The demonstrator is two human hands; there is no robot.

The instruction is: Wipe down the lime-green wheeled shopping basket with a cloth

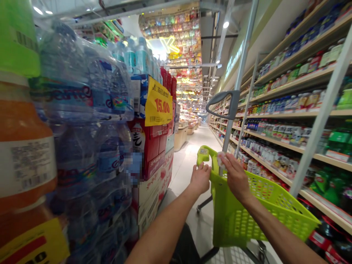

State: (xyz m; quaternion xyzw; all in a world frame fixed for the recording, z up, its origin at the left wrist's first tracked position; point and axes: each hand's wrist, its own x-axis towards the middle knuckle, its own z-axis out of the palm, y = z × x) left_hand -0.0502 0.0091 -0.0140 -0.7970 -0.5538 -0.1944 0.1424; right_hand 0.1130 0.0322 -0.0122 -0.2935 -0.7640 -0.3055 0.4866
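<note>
A lime-green wheeled shopping basket (229, 209) stands in front of me, with a grey pole (244, 55) and a grey loop handle (235, 104) rising from it. My left hand (201, 178) has its fingers curled at the near corner of the basket's rim, just below the green folded grip (202, 154). In my right hand (235, 176) is a crumpled white wipe (221, 160), pressed against the rim beside the base of the pole. The fingers of that hand lie close together over the wipe and partly cover it.
Stacked water bottle packs (110, 139) and drink cartons (154, 146) with a yellow price sign (158, 104) line the left side. Shelves of bottled drinks (291, 102) run along the right. A pale floor aisle (202, 134) leads away between them.
</note>
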